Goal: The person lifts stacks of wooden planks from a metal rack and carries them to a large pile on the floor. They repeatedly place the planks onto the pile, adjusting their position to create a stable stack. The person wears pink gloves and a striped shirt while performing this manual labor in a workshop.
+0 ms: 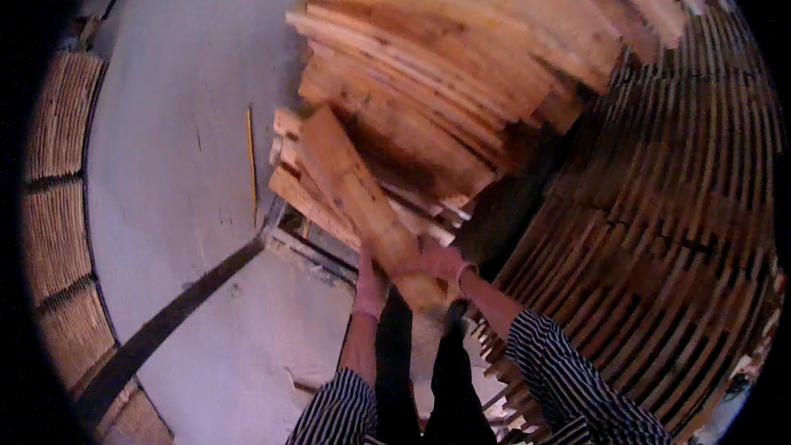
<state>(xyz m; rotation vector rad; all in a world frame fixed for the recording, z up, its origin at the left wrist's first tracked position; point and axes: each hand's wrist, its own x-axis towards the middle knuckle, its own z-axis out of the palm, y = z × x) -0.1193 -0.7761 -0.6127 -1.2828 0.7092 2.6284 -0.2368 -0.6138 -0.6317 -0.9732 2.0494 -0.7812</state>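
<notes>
A short wooden board [362,194] slants across the front of a large pile of planks [461,58]. My left hand [372,287], in a pinkish glove, holds the board's left edge near its close end. On the opposite edge my right hand [438,262], gloved alike, is closed with its fingers over the wood. The board's near end sticks out past both hands, above my legs. Its far end lies over or just above other board ends [309,198]; whether it touches them I cannot tell. Parts of the left fingers are hidden by the board.
Tall rows of stacked slats [651,222] fill the right side. More stacked boards [62,231] line the left edge. A dark strip [181,301] crosses the pale grey floor [181,156], where a thin yellow stick [251,161] also lies. A frame edge [313,255] is beside my left hand.
</notes>
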